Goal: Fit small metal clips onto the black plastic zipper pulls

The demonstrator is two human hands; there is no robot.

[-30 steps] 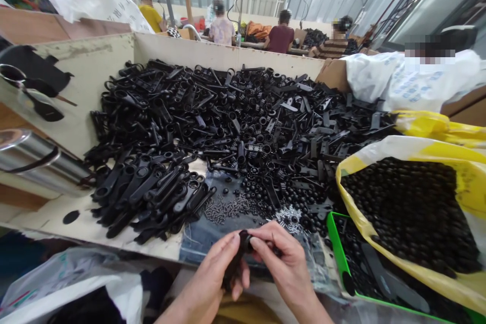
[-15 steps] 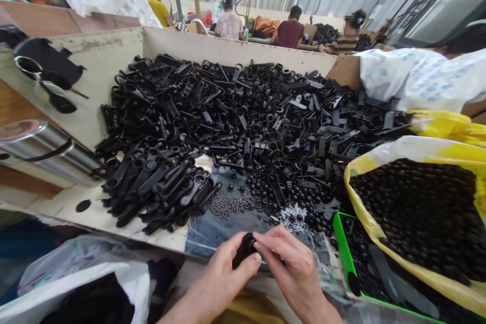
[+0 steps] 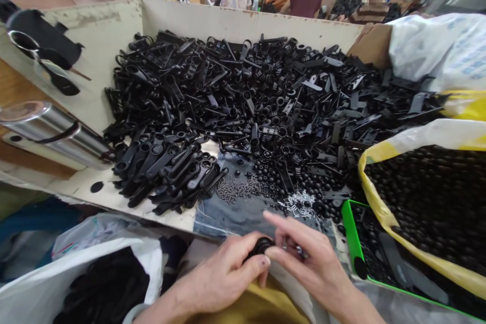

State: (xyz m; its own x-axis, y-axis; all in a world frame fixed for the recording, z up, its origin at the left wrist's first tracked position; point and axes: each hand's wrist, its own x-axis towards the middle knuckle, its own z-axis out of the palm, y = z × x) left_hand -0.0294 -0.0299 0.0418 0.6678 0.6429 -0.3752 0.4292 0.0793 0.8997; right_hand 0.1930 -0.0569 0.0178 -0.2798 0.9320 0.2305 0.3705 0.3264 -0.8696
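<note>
My left hand [image 3: 228, 271] is closed around a black plastic part [image 3: 261, 246] with a rounded, ringed end; the fingers hide the rest. Against that end rests the thumb of my right hand [image 3: 317, 255], whose index finger points out straight. Small silver pins [image 3: 300, 251] show between the curled fingers of the right hand. Just beyond the hands, a heap of similar silver pins [image 3: 301, 204] lies on a dark sheet [image 3: 228, 217]. To its left are tiny dark grey metal pieces [image 3: 236, 190], with small black balls [image 3: 266, 174] scattered behind.
A large pile of black plastic parts [image 3: 212, 86] fills the walled bench, with handle-like pieces [image 3: 163, 167] stacked at left. A yellow-rimmed bag [image 3: 368, 182] of black balls and a green tray [image 3: 353, 233] stand right. A steel flask [image 3: 56, 131] is left. People sit beyond.
The view has tilted down and shifted. My right index finger has straightened away from the part, and silver pins now show in the right hand. The black part stays in my left hand.
</note>
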